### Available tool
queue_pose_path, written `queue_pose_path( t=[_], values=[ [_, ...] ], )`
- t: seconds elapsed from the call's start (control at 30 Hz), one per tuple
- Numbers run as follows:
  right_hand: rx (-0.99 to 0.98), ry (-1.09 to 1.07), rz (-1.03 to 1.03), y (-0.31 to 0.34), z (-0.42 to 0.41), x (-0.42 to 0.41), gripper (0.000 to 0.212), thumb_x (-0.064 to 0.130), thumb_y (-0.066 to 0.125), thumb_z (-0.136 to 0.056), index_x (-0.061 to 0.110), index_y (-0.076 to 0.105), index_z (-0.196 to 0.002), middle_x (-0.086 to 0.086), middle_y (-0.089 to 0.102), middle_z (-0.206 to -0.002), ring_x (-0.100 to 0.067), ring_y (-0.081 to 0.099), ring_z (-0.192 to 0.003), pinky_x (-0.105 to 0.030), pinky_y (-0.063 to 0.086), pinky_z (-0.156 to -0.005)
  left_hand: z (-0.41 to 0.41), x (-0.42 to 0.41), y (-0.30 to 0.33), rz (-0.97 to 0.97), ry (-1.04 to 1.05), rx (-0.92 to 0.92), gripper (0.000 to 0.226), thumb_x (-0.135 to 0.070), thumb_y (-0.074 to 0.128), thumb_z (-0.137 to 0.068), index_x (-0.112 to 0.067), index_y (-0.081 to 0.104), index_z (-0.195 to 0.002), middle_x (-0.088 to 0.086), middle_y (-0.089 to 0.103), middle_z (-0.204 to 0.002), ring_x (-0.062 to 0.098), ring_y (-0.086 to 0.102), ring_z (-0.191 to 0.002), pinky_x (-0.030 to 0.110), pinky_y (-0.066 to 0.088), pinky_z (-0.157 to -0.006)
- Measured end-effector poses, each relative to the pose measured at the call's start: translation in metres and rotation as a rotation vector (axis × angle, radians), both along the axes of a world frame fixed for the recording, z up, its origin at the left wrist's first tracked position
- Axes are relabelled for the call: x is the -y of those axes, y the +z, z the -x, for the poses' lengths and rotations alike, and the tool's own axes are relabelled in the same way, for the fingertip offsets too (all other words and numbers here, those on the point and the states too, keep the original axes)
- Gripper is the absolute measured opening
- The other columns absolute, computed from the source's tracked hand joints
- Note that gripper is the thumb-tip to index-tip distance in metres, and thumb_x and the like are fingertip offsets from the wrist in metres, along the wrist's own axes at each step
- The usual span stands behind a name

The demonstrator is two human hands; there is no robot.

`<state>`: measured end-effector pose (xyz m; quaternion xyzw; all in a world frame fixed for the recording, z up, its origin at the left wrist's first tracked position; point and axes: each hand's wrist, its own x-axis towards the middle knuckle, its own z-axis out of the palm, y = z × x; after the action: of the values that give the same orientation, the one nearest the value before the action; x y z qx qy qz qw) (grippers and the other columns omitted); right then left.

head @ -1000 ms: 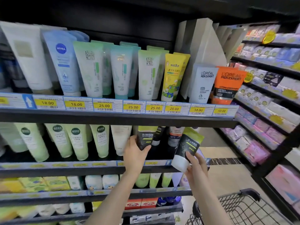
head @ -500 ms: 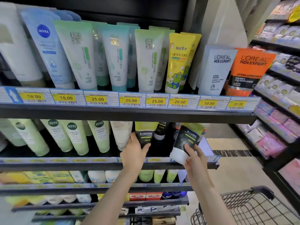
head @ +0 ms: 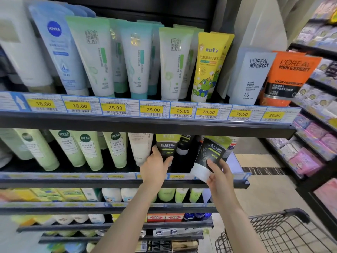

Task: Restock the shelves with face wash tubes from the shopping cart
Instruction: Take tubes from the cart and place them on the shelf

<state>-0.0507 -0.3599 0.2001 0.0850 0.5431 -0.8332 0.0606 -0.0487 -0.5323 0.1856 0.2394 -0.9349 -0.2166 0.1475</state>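
Right hand grips black tube; left hand grips shelved tube.

Shop: price-tagged shelves, cart

A: Legible brands, upper shelf?
B: "NIVEA" on blue tube; "L'OREAL MEN EXPERT" on grey tube and orange tube.
A: Price tags?
B: 18.00, 18.00, 25.00, 25.00, 25.00, 20.00, 30.00, 30.00.
A: Held black tube?
B: "MEN".

Bare forearms (no sleeves), left hand, right hand
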Motion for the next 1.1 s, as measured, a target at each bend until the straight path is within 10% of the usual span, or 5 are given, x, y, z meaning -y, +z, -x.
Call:
queue_pose_path(
  t=[0.33, 0.6, 1.1],
  values=[
    [-0.046, 0.024, -0.119, 0.005, -0.003, 0.007, 0.034, 0.018, 0.062, -0.088, 0.019, 0.054, -0.122, -0.002, 0.065, -0.112, -0.016, 0.061, -0.103, -0.022, 0.047, -0.072, -0.025, 0.007, -0.005, -0.044, -0.14, -0.145, 0.044, -0.034, 0.052, -0.092, -0.009, 0.044, -0.128, 0.004, 0.063, -0.109, 0.022, 0.065, -0.093, 0.03, 0.052, -0.071],
    [-0.231, 0.025, -0.354, 0.013, 0.006, 0.014, 0.037, 0.013, 0.063, -0.088, 0.027, 0.043, -0.116, 0.012, 0.06, -0.104, 0.001, 0.056, -0.096, -0.016, 0.043, -0.079, -0.054, 0.008, -0.049, 0.447, -0.216, -0.361, 0.041, -0.041, 0.041, -0.085, -0.014, 0.071, -0.094, -0.001, 0.071, -0.091, 0.018, 0.068, -0.091, 0.044, 0.033, -0.096],
    [-0.341, 0.158, -1.049, -0.011, 0.026, 0.024, 0.053, 0.021, 0.07, -0.082, 0.009, 0.04, -0.125, -0.006, 0.065, -0.117, -0.022, 0.063, -0.106, -0.037, 0.051, -0.09, -0.055, 0.006, -0.057, 0.447, -0.205, -0.349, 0.04, -0.039, 0.039, -0.086, -0.018, 0.073, -0.09, -0.004, 0.07, -0.089, 0.017, 0.067, -0.09, 0.047, 0.03, -0.099]
  ],
)
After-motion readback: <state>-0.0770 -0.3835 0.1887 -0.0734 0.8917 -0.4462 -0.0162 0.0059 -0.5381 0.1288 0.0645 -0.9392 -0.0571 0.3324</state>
